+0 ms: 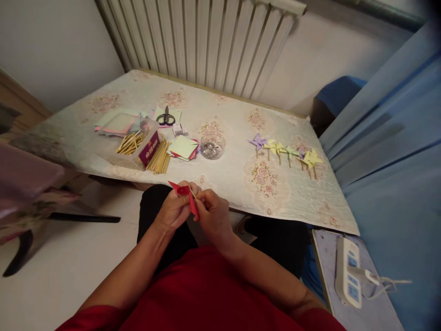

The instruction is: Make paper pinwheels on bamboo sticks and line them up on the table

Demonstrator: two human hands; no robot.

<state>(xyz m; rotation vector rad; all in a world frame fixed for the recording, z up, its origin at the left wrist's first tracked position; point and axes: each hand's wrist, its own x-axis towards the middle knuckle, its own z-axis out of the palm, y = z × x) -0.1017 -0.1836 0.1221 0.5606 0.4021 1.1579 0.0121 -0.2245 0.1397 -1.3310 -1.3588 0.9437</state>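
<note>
My left hand (pixel 175 209) is closed on a piece of folded red paper (pixel 193 207), shaped like a pinwheel, just off the table's front edge and above my lap. My right hand (pixel 214 212) pinches a thin pale stick (pixel 193 192) against the paper; its fingertips partly hide the stick. Past my hands on the table lie a stack of square coloured papers (pixel 184 148) and a round clear container (pixel 212 147) of small shiny metal pieces.
A clear plastic box (pixel 132 161) of sticks stands at the left, with loose sticks (pixel 159 158) beside it. Black-handled scissors (pixel 166 118) lie behind. Several paper pinwheels (pixel 312 159) on sticks form a row at the right. A power strip (pixel 347 271) sits at the lower right.
</note>
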